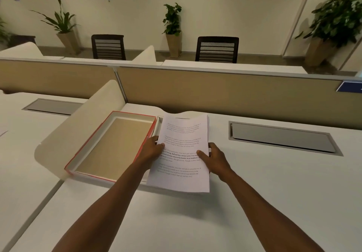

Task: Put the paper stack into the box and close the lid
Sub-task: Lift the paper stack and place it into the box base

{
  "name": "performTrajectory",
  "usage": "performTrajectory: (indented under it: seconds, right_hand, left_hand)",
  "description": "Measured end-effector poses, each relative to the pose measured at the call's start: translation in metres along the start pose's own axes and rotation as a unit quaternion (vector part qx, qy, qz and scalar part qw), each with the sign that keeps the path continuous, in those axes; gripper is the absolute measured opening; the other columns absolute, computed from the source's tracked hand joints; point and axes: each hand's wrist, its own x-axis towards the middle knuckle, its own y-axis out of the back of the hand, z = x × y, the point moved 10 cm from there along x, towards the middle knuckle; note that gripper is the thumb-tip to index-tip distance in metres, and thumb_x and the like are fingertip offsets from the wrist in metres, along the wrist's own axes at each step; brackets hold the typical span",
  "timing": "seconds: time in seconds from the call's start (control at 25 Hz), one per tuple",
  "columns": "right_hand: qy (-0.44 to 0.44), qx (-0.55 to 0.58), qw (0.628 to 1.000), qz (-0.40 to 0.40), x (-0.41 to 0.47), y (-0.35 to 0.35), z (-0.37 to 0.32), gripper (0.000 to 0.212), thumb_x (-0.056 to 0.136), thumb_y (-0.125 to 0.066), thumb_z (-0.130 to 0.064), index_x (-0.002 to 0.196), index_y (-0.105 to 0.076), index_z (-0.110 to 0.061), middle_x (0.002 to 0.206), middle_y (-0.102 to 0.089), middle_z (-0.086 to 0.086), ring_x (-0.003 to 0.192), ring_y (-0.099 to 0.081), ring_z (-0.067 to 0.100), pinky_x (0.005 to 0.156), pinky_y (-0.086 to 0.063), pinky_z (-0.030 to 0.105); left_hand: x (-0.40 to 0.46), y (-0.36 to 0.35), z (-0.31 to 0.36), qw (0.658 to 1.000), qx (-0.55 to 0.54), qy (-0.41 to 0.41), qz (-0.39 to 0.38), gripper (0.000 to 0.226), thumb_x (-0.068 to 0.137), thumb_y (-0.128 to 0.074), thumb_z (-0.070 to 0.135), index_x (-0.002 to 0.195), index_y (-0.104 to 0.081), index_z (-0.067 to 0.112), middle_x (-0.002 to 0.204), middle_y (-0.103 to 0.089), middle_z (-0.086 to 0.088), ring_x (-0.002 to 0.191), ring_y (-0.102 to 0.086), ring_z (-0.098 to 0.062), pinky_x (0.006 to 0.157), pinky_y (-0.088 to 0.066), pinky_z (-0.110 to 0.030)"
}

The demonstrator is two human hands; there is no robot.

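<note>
A stack of printed white paper (182, 134) is held a little above the desk, its far end sagging. My left hand (151, 149) grips its left edge, thumb on top. My right hand (213, 158) grips its right edge the same way. To the left lies an open red-edged part of the box (92, 144), white inside with a tan bottom and nothing in it. A second white box part (159, 121) peeks out under the paper's left edge; most of it is hidden by the sheets.
The white desk (254, 193) has a curved cream side divider (78, 126) just left of the box and a tan partition (215, 93) behind. A grey cable hatch (282, 138) lies to the right, another (52, 106) at far left. Chairs and potted plants stand beyond.
</note>
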Motion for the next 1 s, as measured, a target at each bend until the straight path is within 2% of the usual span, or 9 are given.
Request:
performTrajectory:
  seconds: [0.08,0.16,0.24,0.4,0.6,0.76,0.84,0.92,1.0]
  right_hand:
    - [-0.029,-0.003,1.000,-0.005,0.016,-0.016,0.006,0.055,0.093,-0.064,-0.041,0.138,-0.044,-0.016,0.135,-0.061,0.006,0.110,-0.066,0.027,0.082,-0.061,0.045]
    - [-0.053,-0.007,0.999,-0.002,0.033,-0.030,0.013,0.056,0.093,-0.064,-0.041,0.139,-0.044,-0.015,0.137,-0.060,0.008,0.114,-0.064,0.029,0.089,-0.059,0.048]
    - [-0.063,-0.025,0.998,0.001,0.049,-0.039,0.017,0.059,0.092,-0.065,-0.041,0.139,-0.044,-0.013,0.138,-0.060,0.009,0.117,-0.062,0.028,0.095,-0.055,0.042]
    - [-0.072,-0.078,0.994,0.001,0.071,-0.052,0.021,0.063,0.092,-0.064,-0.044,0.141,-0.044,-0.011,0.138,-0.060,0.010,0.117,-0.061,0.028,0.093,-0.052,0.036]
    - [-0.098,-0.176,0.980,0.006,0.082,-0.071,0.030,0.060,0.093,-0.061,-0.047,0.135,-0.045,-0.007,0.134,-0.061,0.013,0.114,-0.063,0.030,0.087,-0.053,0.036]
    - [-0.143,-0.207,0.966,0.052,0.077,-0.069,0.032,0.066,0.091,-0.056,-0.058,0.131,-0.048,-0.007,0.132,-0.062,0.013,0.114,-0.064,0.031,0.092,-0.056,0.041]
    - [-0.160,-0.185,0.968,0.048,0.070,-0.076,0.035,0.073,0.092,-0.056,-0.056,0.141,-0.039,-0.005,0.141,-0.056,0.014,0.123,-0.059,0.033,0.098,-0.053,0.042]
    - [-0.162,-0.160,0.973,0.038,0.060,-0.087,0.035,0.084,0.095,-0.057,-0.048,0.154,-0.017,-0.003,0.152,-0.044,0.015,0.134,-0.049,0.033,0.108,-0.046,0.041]
    - [-0.147,-0.151,0.976,0.059,0.053,-0.091,0.032,0.091,0.096,-0.059,-0.035,0.157,0.002,-0.003,0.157,-0.037,0.015,0.138,-0.044,0.032,0.111,-0.041,0.038]
  left_hand:
    - [0.017,0.005,-0.005,1.000,0.004,0.005,-0.010,0.032,0.101,-0.053,0.023,0.130,-0.061,0.012,0.124,-0.070,-0.011,0.091,-0.072,-0.025,0.087,-0.060,-0.047]
    - [0.033,0.004,-0.010,0.999,0.021,0.009,-0.030,0.037,0.104,-0.046,0.029,0.135,-0.057,0.011,0.127,-0.068,-0.011,0.098,-0.070,-0.026,0.088,-0.058,-0.044]
    - [0.048,0.001,-0.015,0.998,0.037,0.013,-0.049,0.040,0.105,-0.040,0.032,0.138,-0.052,0.012,0.129,-0.066,-0.011,0.103,-0.069,-0.028,0.089,-0.056,-0.043]
    - [0.073,0.000,-0.026,0.997,0.060,0.009,-0.056,0.039,0.106,-0.040,0.031,0.139,-0.050,0.012,0.127,-0.066,-0.007,0.089,-0.066,-0.016,0.073,-0.051,-0.029]
    - [0.093,-0.002,-0.048,0.993,0.103,0.002,-0.050,0.042,0.106,-0.042,0.030,0.143,-0.045,0.010,0.138,-0.061,-0.013,0.112,-0.066,-0.031,0.091,-0.055,-0.041]
    - [0.098,-0.008,-0.058,0.986,0.154,-0.002,-0.062,0.051,0.106,-0.043,0.030,0.152,-0.032,0.008,0.152,-0.049,-0.016,0.133,-0.054,-0.039,0.110,-0.047,-0.050]
    - [0.100,-0.011,-0.060,0.982,0.178,-0.010,-0.059,0.057,0.105,-0.046,0.027,0.154,-0.026,0.005,0.157,-0.042,-0.018,0.140,-0.047,-0.040,0.115,-0.041,-0.052]
    - [0.097,-0.015,-0.062,0.978,0.202,-0.019,-0.047,0.064,0.104,-0.049,0.025,0.156,-0.021,0.001,0.159,-0.036,-0.020,0.144,-0.040,-0.040,0.118,-0.038,-0.051]
    - [0.091,-0.018,-0.064,0.975,0.218,-0.032,-0.039,0.070,0.102,-0.051,0.022,0.157,-0.014,-0.002,0.163,-0.027,-0.022,0.149,-0.033,-0.040,0.121,-0.033,-0.047]
